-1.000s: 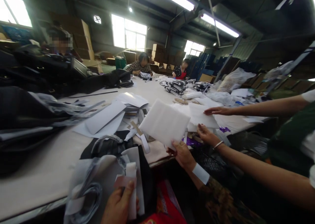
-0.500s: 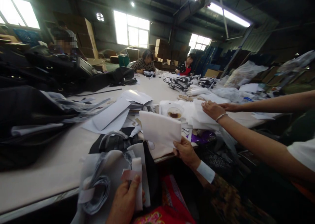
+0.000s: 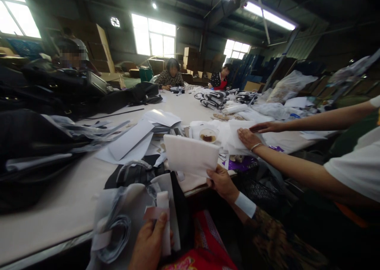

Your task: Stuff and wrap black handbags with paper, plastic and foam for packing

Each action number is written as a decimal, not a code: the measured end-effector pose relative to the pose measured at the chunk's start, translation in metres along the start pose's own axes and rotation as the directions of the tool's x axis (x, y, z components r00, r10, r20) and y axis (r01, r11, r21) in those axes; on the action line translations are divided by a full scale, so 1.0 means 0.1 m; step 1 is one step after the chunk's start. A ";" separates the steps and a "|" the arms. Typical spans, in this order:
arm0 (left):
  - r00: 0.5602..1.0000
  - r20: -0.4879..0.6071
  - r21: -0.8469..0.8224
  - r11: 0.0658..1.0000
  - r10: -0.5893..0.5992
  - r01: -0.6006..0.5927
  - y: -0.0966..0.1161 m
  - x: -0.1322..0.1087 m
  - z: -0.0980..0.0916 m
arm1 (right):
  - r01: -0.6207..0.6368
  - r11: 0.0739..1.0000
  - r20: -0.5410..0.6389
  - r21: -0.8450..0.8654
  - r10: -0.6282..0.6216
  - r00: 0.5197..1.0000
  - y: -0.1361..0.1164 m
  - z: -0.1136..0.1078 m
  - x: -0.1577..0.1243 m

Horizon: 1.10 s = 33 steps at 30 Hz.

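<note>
My right hand (image 3: 222, 181) pinches the lower right corner of a folded white sheet (image 3: 190, 153), raised over the table's near edge. Below it, my left hand (image 3: 150, 238) is closed, the thumb pressing on a small pinkish-white strip (image 3: 157, 214); whether the strip is paper or cloth I cannot tell. Beside that hand lies a black bag (image 3: 179, 206) with pale wrapping on it. A coil of plastic-wrapped cord (image 3: 117, 242), banded in white, is to the left of my left hand.
A co-worker's hands (image 3: 247, 137) rest on white sheets at the right. Nearby stands a clear bowl (image 3: 208, 135) with brown liquid. Stacked papers (image 3: 130, 139) lie left of centre, black bags (image 3: 26, 151) at the far left. Two people sit across the table (image 3: 190, 104).
The whole view has shifted slightly. The co-worker's arms at the right have come further into view, leaning inward. My hands keep the same holds.
</note>
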State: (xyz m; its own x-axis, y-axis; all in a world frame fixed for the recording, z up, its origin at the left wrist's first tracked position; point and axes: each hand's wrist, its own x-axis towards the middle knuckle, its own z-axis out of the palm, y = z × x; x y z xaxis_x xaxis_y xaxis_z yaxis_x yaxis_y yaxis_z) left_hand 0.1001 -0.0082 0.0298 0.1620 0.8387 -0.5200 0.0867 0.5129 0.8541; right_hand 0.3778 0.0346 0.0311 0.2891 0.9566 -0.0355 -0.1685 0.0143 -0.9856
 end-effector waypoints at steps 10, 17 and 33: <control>1.000 0.022 0.054 0.998 -0.017 0.016 0.04 0.02 -0.02 | -0.053 0.992 -0.153 0.119 0.071 0.986 0.08 -0.03 -0.22; 0.999 0.008 0.040 0.999 -0.031 0.031 0.01 0.04 -0.01 | 0.045 0.999 -0.413 -0.006 -0.043 0.910 0.18 -0.31 -0.30; 0.999 -0.002 -0.011 0.999 -0.045 0.045 0.01 0.03 0.02 | -0.081 0.786 -0.586 -0.613 -0.384 0.714 -0.23 -0.93 0.73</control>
State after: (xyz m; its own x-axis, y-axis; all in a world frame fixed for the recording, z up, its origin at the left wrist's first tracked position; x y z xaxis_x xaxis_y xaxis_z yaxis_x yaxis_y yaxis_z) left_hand 0.1024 -0.0054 0.0289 0.1554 0.8150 -0.5582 0.0831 0.5523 0.8295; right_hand 0.4908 0.0767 0.0362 0.8230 0.5072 0.2560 0.4223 -0.2447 -0.8728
